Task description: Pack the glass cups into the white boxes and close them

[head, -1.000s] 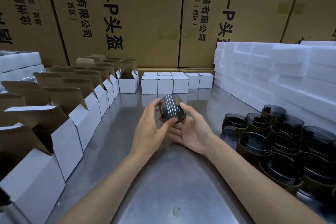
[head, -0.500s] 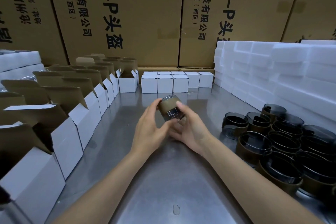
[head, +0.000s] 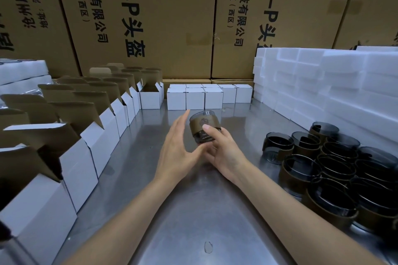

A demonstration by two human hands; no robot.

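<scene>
A dark glass cup (head: 202,126) with a brown sleeve is held above the middle of the steel table, its mouth turned away from me. My right hand (head: 224,150) grips it from below, thumb on the sleeve. My left hand (head: 178,146) stands beside the cup's left side with straight fingers, its thumb under the cup. A row of open white boxes (head: 97,142) with raised brown flaps runs along the left. Several closed white boxes (head: 195,98) sit at the back. More cups (head: 336,170) are clustered at the right.
White foam blocks (head: 323,84) are stacked at the right back, more foam (head: 21,73) at the far left. Large brown cartons (head: 172,17) wall off the rear. A small wet spot (head: 208,247) lies on the steel table (head: 193,211) near me.
The cup has been turned in my hands: its ribbed base faced me, now its brown sleeve does. My left fingers have straightened off the cup.
</scene>
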